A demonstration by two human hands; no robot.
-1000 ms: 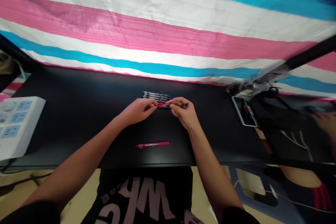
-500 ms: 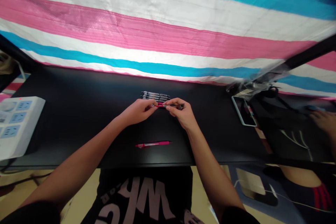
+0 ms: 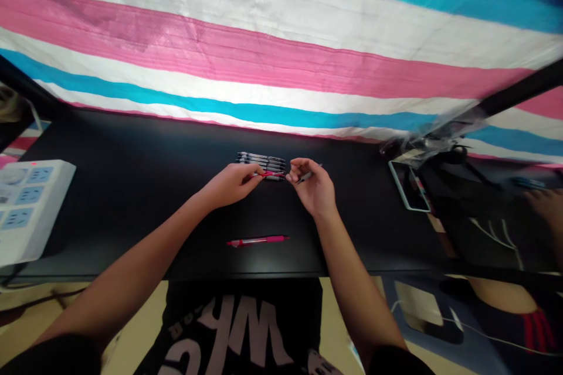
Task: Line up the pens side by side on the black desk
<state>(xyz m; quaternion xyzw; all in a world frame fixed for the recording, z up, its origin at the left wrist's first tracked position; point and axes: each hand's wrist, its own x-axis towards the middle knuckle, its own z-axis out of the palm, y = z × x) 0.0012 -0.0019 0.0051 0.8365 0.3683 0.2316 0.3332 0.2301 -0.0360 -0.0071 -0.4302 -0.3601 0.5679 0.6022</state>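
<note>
Left hand point(image 3: 231, 184) pinches a pink pen barrel point(image 3: 268, 174) lying level, pointing right, at the near edge of the row of black pens point(image 3: 261, 161); right hand point(image 3: 313, 187) pinches a dark pen part point(image 3: 308, 176) tilted up-right (well clear of the barrel? no, just beside it).

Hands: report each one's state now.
Left hand: closed, holding a pink pen barrel.
Right hand: closed in a pinch, holding a slim dark pen part.

Behind the row of black pens point(image 3: 260, 163), striped cloth point(image 3: 281, 70) walls off the bench point(image 3: 132, 152)! In front, there's room to pass before the pink pen point(image 3: 257, 240); far left, a white power strip point(image 3: 30, 208) blocks; far right, a white-framed screen point(image 3: 409, 187).
</note>
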